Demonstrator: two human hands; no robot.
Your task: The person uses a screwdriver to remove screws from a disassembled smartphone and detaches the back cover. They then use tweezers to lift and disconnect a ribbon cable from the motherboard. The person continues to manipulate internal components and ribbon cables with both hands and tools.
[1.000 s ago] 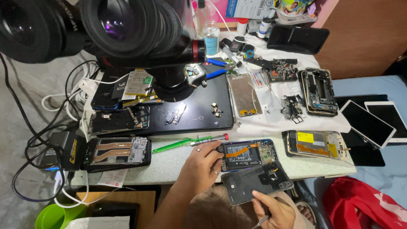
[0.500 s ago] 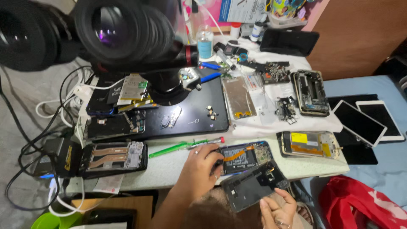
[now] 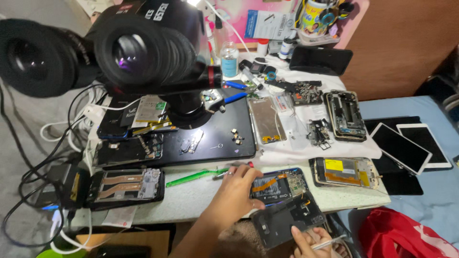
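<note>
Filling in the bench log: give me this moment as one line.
left hand: resting on opened phone | right hand: holding dark back cover | green tool: on table, untouched

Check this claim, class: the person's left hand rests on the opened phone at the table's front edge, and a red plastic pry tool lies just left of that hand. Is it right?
Not quite. The head view shows the left hand on the opened phone, but the plastic pry tool beside it is green, not red.

A pale, speckled tabletop (image 3: 191, 200) stands against a pink wall (image 3: 282, 7); a brown wooden panel (image 3: 406, 43) rises at right above a blue bed (image 3: 430, 191), grey floor (image 3: 28, 119) at left
</note>
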